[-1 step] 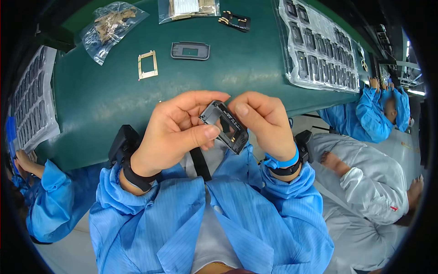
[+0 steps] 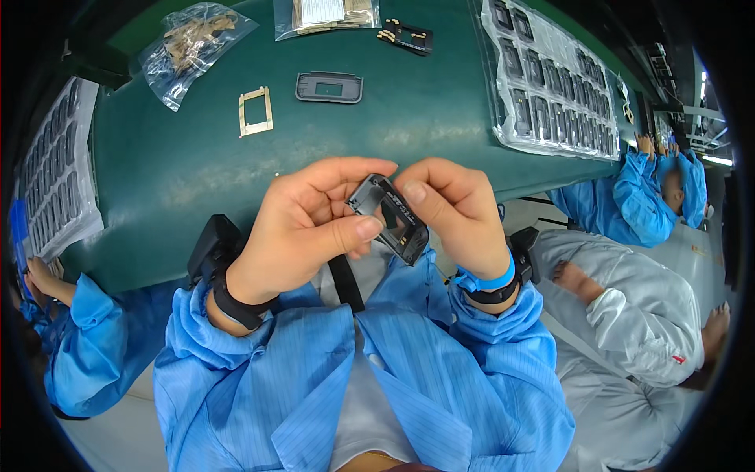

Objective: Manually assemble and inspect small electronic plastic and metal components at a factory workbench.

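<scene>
My left hand [image 2: 303, 224] is closed on a small dark plastic housing [image 2: 410, 244] with a rectangular window. Its thumb presses the near edge while the other fingers sit behind and above. The housing is tilted, its hollow side facing up, with small gold contacts at the lower right end. At its upper right edge, my right hand [image 2: 454, 204] is closed too, thumb and curled forefinger against the rim; whether a tiny part is pinched there is hidden. On the table beyond lie a similar grey housing [image 2: 329, 97] and a thin pale rectangular frame [image 2: 267, 118].
Clear bags, one with tan scraps [image 2: 197, 47] and one with flat pieces [image 2: 338, 23], lie along the far side, near a black part with gold pieces [image 2: 405, 37]. Trays of dark housings stand right [image 2: 503, 118] and left [image 2: 82, 189] on the green table [image 2: 181, 204]. Co-workers sit both sides.
</scene>
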`<action>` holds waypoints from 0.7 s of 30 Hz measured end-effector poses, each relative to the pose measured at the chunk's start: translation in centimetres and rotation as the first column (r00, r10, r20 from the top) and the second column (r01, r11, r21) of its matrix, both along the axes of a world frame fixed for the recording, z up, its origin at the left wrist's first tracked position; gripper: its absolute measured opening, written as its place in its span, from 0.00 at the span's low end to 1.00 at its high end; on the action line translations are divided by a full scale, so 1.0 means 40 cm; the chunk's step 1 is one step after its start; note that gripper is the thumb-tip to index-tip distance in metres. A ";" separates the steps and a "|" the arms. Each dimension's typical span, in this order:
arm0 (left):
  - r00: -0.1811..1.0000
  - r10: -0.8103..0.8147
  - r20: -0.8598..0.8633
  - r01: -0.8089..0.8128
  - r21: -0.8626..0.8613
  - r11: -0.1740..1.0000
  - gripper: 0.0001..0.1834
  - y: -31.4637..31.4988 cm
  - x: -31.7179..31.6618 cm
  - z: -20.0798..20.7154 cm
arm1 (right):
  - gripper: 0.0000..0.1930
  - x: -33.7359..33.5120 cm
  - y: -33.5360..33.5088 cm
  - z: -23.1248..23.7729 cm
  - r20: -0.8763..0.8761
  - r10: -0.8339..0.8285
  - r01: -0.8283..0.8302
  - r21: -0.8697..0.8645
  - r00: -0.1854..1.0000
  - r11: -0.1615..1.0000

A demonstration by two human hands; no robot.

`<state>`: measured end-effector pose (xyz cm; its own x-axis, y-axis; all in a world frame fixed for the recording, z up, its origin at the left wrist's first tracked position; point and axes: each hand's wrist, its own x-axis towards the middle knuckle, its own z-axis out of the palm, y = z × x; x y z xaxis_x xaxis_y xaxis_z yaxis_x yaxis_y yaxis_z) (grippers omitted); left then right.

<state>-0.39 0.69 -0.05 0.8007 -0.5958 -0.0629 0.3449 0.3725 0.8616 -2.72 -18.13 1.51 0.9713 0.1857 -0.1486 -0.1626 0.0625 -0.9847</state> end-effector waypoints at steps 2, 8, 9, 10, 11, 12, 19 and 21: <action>1.000 -0.019 -0.004 0.019 0.007 1.000 0.25 -0.001 -0.003 -0.004 | 0.07 -0.004 0.005 -0.001 0.034 -0.045 0.045 -0.013 0.998 0.999; 1.000 -0.024 0.009 0.024 0.019 1.000 0.25 -0.004 -0.012 -0.008 | 0.04 0.002 0.016 -0.009 0.320 0.035 0.104 -0.406 0.947 0.908; 1.000 -0.003 0.025 0.003 0.016 1.000 0.24 -0.006 -0.012 -0.007 | 0.04 0.007 0.021 -0.007 0.382 0.042 0.150 -0.459 0.923 0.875; 0.999 0.019 0.041 -0.019 0.014 1.000 0.24 -0.007 -0.012 -0.007 | 0.04 0.010 0.024 -0.007 0.441 0.055 0.198 -0.507 0.896 0.839; 0.999 0.022 0.040 -0.022 0.012 1.000 0.24 -0.005 -0.010 -0.009 | 0.04 0.013 0.026 -0.007 0.441 0.058 0.195 -0.508 0.896 0.839; 0.998 0.016 0.056 -0.018 0.025 1.000 0.24 -0.002 -0.008 -0.013 | 0.04 0.015 0.027 -0.007 0.450 0.059 0.202 -0.510 0.891 0.836; 0.996 -0.039 0.077 0.038 0.024 0.999 0.24 -0.005 0.018 -0.031 | 0.07 0.030 0.022 -0.002 0.332 0.033 0.143 -0.489 0.943 0.860; 0.999 -0.033 0.042 0.031 0.044 0.999 0.24 -0.013 0.021 -0.026 | 0.08 0.034 0.016 -0.020 0.382 0.050 0.176 -0.534 0.923 0.827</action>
